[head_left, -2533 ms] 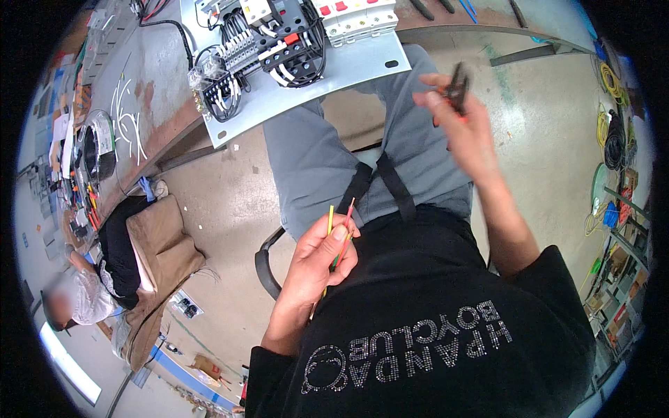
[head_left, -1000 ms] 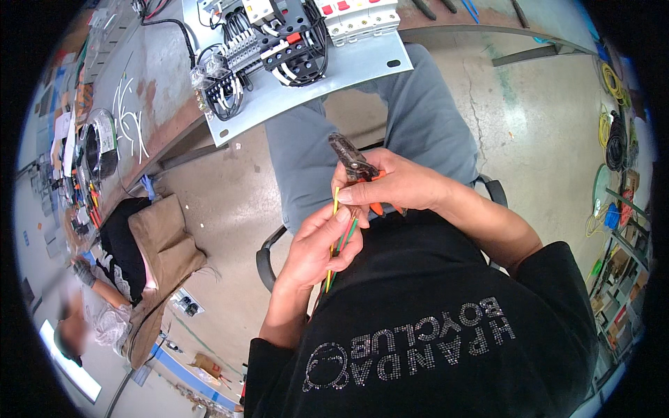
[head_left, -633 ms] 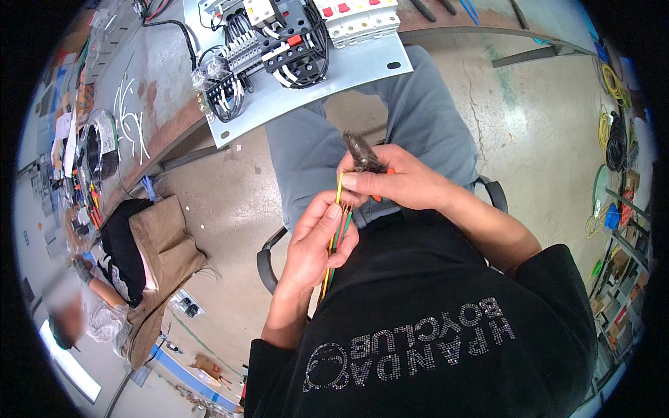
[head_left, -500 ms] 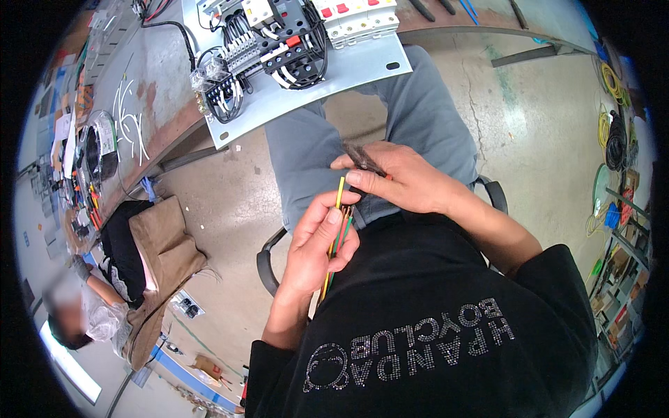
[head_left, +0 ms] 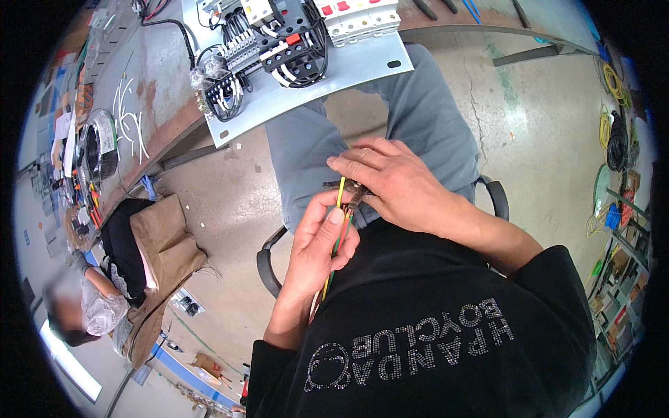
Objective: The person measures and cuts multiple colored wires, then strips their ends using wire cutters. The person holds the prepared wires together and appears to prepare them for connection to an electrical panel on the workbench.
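Observation:
My left hand (head_left: pixel 313 244) is closed round a few thin insulated wires (head_left: pixel 327 284) in yellow, green and red. One yellow wire (head_left: pixel 341 189) stands up above its thumb and index finger. My right hand (head_left: pixel 408 184), palm down, grips dark-jawed pliers (head_left: pixel 357 194), whose handles are mostly hidden under the palm. The jaws lie across the wires just above my left fingertips, close beside the upright yellow wire. Whether they bite on a wire, I cannot tell. Both hands are over my lap.
Ahead, a metal mounting plate (head_left: pixel 373 75) with breakers (head_left: pixel 359 21), terminal blocks and black wiring overhangs the workbench (head_left: pixel 164 90). White wire offcuts (head_left: pixel 129 118) lie on the bench. Chair armrests (head_left: pixel 265 268) flank me. A seated person (head_left: pixel 104 306) is at left; shelves with cable coils (head_left: pixel 613 139) stand right.
My right hand has turned over, palm down, and brought the pliers' jaws down and left to the wires. The left hand has barely moved.

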The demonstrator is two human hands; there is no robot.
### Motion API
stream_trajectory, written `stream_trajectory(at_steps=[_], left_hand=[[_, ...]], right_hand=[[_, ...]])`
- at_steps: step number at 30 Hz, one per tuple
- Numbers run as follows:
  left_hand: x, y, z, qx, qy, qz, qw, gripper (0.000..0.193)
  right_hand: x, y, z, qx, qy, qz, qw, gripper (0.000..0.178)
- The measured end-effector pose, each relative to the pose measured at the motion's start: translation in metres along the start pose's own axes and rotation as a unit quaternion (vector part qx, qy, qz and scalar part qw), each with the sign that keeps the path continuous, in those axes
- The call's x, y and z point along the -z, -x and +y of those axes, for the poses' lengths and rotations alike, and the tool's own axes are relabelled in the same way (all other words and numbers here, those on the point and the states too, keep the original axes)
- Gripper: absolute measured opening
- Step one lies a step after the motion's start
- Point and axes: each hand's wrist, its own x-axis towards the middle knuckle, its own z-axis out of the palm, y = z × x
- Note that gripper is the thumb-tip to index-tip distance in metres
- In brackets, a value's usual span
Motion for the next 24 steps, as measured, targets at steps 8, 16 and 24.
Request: stream_trajectory(at_steps=[8,16,24], left_hand=[[0.0016,-0.0031,-0.0009,0.002,-0.003,-0.001,1.000,0.030],[0.0000,-0.0036,0.0023,0.012,0.001,0.006,1.000,0.031],[0.0043,-0.0021,0.0020,0.017,0.006,-0.014,1.000,0.029]], right_hand=[[-0.0026,0.0026,-0.0012,-0.034,-0.033,-0.020,0.999,0.045],[-0.0060,0.0038,0.0009,-0.032,-0.027,-0.013,0.999,0.046],[-0.0080,0.0064,0.0000,-0.069,-0.047,-0.031,0.996,0.050]])
